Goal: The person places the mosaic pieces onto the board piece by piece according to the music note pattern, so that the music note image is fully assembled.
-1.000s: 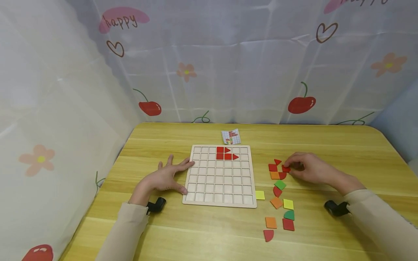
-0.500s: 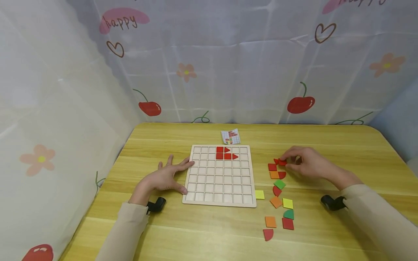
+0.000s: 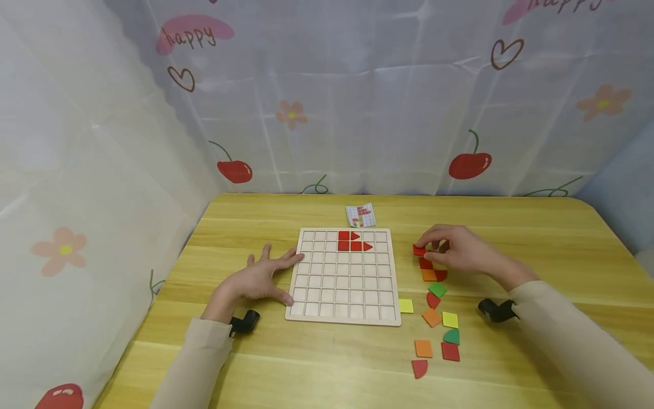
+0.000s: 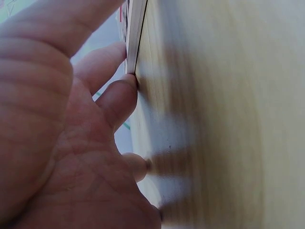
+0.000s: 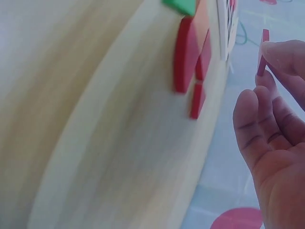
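A red square tile (image 3: 418,250) is pinched between the thumb and fingers of my right hand (image 3: 457,247). In the right wrist view that tile (image 5: 263,52) is lifted off the table. My left hand (image 3: 258,278) lies spread at the left edge of a wooden grid board (image 3: 327,283), thumb and a finger touching its rim. Several red tiles (image 3: 350,246), squares and triangles, sit in the board's top two rows. Under the right hand, a red square (image 3: 426,263) lies near an orange square (image 3: 429,275) and a red quarter-circle (image 3: 441,275); the loose red triangle is hidden.
A small printed pattern card (image 3: 360,215) lies behind the board. Loose tiles are strewn right of it, among them a green square (image 3: 437,289), a yellow square (image 3: 450,320) and a red square (image 3: 451,351). One yellow tile (image 3: 406,306) lies against the board's right edge.
My right hand has picked up the red square and carried it left, toward the board. The left hand has stayed at the board's edge.
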A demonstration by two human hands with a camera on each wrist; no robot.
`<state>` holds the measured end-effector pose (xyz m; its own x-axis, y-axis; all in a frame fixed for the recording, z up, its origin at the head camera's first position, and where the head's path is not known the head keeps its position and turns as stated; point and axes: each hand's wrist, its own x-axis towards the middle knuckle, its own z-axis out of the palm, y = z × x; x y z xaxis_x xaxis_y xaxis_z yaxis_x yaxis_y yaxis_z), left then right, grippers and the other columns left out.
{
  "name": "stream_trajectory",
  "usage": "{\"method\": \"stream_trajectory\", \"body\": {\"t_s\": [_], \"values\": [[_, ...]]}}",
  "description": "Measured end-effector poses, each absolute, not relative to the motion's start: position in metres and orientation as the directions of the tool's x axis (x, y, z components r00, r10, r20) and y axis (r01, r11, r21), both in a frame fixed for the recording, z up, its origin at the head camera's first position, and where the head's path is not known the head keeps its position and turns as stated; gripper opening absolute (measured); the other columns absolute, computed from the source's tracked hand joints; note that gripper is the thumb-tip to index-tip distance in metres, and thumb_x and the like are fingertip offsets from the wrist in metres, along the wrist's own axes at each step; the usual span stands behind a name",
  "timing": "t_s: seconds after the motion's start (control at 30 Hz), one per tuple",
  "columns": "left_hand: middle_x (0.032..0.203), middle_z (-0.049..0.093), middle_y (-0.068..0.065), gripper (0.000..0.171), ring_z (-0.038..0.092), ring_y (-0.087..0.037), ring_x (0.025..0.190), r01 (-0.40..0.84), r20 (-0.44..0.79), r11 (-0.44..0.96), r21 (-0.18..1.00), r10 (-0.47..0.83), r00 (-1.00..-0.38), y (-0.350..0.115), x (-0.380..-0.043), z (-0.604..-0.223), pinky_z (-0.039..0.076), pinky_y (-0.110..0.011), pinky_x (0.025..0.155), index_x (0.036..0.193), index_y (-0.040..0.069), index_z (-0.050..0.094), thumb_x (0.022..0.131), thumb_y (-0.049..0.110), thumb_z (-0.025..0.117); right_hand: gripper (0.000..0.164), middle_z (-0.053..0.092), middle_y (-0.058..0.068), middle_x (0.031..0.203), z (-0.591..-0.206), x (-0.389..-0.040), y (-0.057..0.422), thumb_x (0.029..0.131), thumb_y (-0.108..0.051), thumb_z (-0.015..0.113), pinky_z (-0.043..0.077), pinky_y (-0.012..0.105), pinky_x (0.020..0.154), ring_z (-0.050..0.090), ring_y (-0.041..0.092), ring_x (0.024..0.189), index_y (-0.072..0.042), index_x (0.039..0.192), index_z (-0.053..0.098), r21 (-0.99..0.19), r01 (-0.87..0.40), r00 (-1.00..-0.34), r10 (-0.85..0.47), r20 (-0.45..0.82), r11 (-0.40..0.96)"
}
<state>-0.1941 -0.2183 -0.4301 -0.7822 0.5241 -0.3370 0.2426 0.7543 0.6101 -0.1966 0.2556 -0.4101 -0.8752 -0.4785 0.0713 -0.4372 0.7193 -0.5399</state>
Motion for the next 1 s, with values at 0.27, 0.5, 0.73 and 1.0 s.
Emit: {"method": "stream_trajectory", "body": {"t_s": [0.27, 0.5, 0.73, 1.0], "values": [[0.173, 0.016, 0.007, 0.106, -0.025, -0.046, 0.155, 0.246, -0.337, 0.759, 0.603, 0.522, -0.783, -0.219, -0.194, -0.431, -0.021, -0.074, 0.116, 0.162, 0.034, 0.032, 0.074, 0.048, 0.089, 0.024, 0.073, -0.004, 0.112, -0.404, -0.203, 0.226, 0.089, -0.011, 0.081, 0.058, 0.033, 0.078, 0.06, 0.016, 0.09, -0.021, 0.111, 0.078, -0.56, -0.472, -0.849, -0.522, 0.081, 0.681], [0.173, 0.017, 0.009, 0.105, -0.025, -0.045, 0.155, 0.243, -0.338, 0.757, 0.606, 0.522, -0.783, -0.219, -0.194, -0.432, -0.021, -0.074, 0.116, 0.162, 0.035, 0.033, 0.073, 0.047, 0.089, 0.023, 0.072, -0.003, 0.113, -0.407, -0.213, 0.203, 0.09, -0.012, 0.08, 0.057, 0.031, 0.077, 0.06, 0.017, 0.089, -0.022, 0.111, 0.078, -0.58, -0.482, -0.83, -0.554, 0.063, 0.657], [0.173, 0.017, 0.009, 0.105, -0.026, -0.044, 0.155, 0.242, -0.341, 0.755, 0.609, 0.524, -0.78, -0.219, -0.194, -0.432, -0.021, -0.073, 0.116, 0.162, 0.035, 0.033, 0.073, 0.047, 0.089, 0.019, 0.07, -0.002, 0.11, -0.407, -0.22, 0.18, 0.092, -0.014, 0.077, 0.054, 0.029, 0.077, 0.059, 0.018, 0.088, -0.021, 0.11, 0.079, -0.585, -0.47, -0.822, -0.569, 0.019, 0.66], [0.173, 0.015, 0.011, 0.107, -0.027, -0.042, 0.155, 0.235, -0.344, 0.756, 0.61, 0.521, -0.781, -0.22, -0.195, -0.432, -0.022, -0.072, 0.116, 0.162, 0.036, 0.031, 0.073, 0.048, 0.089, 0.017, 0.071, -0.001, 0.111, -0.408, -0.228, 0.158, 0.093, -0.011, 0.074, 0.054, 0.029, 0.077, 0.059, 0.017, 0.09, -0.017, 0.108, 0.079, -0.572, -0.522, -0.783, -0.622, 0.026, 0.633]]}}
